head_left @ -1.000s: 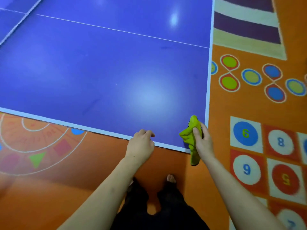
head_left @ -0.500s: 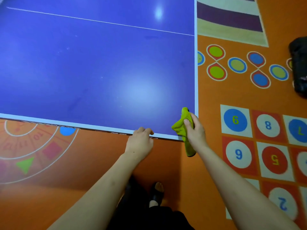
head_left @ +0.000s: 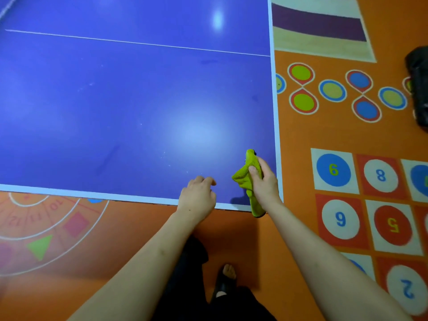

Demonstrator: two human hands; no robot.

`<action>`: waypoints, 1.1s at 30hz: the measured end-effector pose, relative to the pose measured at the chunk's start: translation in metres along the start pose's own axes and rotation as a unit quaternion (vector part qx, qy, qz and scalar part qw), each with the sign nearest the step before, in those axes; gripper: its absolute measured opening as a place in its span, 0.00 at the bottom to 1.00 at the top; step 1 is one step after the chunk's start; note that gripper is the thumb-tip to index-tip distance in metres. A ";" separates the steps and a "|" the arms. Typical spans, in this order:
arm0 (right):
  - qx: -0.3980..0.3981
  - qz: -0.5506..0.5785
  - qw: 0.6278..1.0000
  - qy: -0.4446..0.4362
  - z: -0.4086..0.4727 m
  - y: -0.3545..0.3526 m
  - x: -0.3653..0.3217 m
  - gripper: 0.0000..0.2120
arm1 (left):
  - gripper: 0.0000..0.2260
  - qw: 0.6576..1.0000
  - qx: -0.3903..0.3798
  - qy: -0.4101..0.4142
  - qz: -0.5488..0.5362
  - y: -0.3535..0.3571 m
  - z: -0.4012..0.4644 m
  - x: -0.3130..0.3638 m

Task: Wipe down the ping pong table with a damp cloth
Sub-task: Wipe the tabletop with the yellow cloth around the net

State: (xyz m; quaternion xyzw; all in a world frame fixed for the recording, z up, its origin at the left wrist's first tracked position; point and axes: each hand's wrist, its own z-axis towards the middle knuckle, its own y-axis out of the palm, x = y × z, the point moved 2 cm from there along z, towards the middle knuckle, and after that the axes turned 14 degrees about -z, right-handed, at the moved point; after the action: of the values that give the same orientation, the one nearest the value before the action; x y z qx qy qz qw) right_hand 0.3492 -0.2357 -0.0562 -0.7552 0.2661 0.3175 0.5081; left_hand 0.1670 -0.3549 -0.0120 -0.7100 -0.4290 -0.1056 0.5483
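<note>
Near the table corner, right hand's grip bunches cloth.

Head-worn view, looking forward and steeply down.
It stands close over the near right corner of the ping pong table, taking in both forearms and the floor beside.

Black bag cut off at right edge, identity unclear.

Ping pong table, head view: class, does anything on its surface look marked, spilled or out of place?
Yes: the ping pong table has faint dark smudges near the left front and by the right edge, plus pale specks ahead of the left hand. The right hand holds the green cloth bunched.
</note>
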 end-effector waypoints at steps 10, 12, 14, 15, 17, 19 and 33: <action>0.029 -0.075 0.997 0.010 0.098 0.024 -0.058 0.23 | 0.16 0.999 -0.034 0.021 0.030 -0.073 0.096 -0.021; 0.051 -0.103 0.993 0.010 0.116 0.024 -0.062 0.25 | 0.16 0.998 -0.035 0.025 0.036 -0.082 0.111 -0.019; 0.075 -0.151 0.986 -0.014 0.132 0.021 -0.068 0.25 | 0.16 0.998 -0.037 0.030 0.038 -0.089 0.126 -0.016; 0.092 -0.189 0.977 -0.039 0.141 0.020 -0.071 0.24 | 0.16 0.998 -0.037 0.031 0.038 -0.091 0.134 -0.014; 0.122 -0.267 0.952 -0.091 0.161 0.018 -0.079 0.23 | 0.16 0.998 -0.035 0.030 0.036 -0.095 0.151 -0.008; 0.103 -0.359 0.921 -0.111 0.183 0.022 -0.081 0.24 | 0.16 0.998 -0.026 0.030 0.038 -0.098 0.166 -0.002; -0.090 -0.474 0.875 -0.032 0.234 0.058 -0.036 0.31 | 0.16 0.999 -0.033 -0.021 0.029 -0.076 0.214 0.021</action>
State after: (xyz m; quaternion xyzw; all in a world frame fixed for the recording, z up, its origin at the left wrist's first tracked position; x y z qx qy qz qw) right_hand 0.2346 -0.0333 -0.1305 -0.8229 -0.1702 0.0848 0.5355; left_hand 0.0566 -0.1564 -0.0275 -0.7419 -0.4162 -0.0889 0.5181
